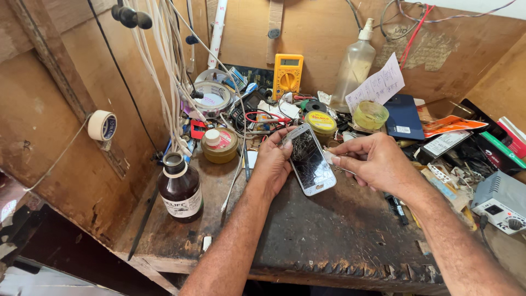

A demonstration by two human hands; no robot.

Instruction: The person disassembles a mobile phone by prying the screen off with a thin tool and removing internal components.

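A white smartphone (310,161) with a badly cracked screen is held tilted above the worn dark workbench (329,230). My left hand (272,161) grips the phone along its left edge, fingers curled over the top corner. My right hand (372,161) is at the phone's right edge, thumb and forefinger pinched on a small thin tool (330,159) that touches the side of the screen.
A brown glass bottle (180,189) stands open at the front left. Behind are a yellow multimeter (288,74), tape rolls (212,96), round tins (219,145), a plastic spray bottle (354,66), hanging white cables (164,60), and a grey device (501,201) at right.
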